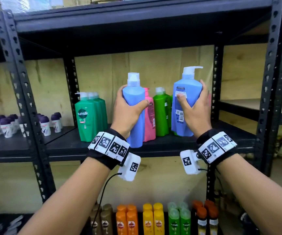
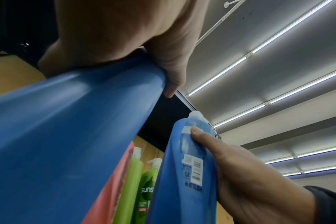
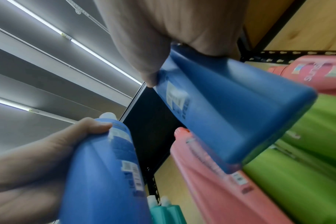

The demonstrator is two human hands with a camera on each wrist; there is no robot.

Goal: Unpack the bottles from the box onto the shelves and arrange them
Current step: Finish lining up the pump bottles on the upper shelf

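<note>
Both hands are raised in front of the middle shelf (image 1: 162,146) of a black metal rack, each one wrapped round a blue pump bottle. The left hand (image 1: 126,107) grips the left blue bottle (image 1: 134,106) about its upper body, thumb across the front, fingers behind; this bottle stands upright, its base low at the shelf's front edge, though contact with the shelf cannot be confirmed. The right hand (image 1: 195,109) clasps the right blue bottle (image 1: 186,102) from the side, thumb pressed on the back label; this bottle is held higher, label side toward the person, spout pointing right. The two hands are apart, with the pink bottle (image 1: 149,114) and the light green bottles (image 1: 161,112) showing between them on the shelf. Further left on the same shelf stands a row of dark green bottles (image 1: 90,116). On the neighbouring rack to the left are small purple-capped containers (image 1: 6,126). On the lower shelf stand orange bottles (image 1: 126,219), yellow bottles (image 1: 153,219) and green ones. No box is seen in any view
</note>
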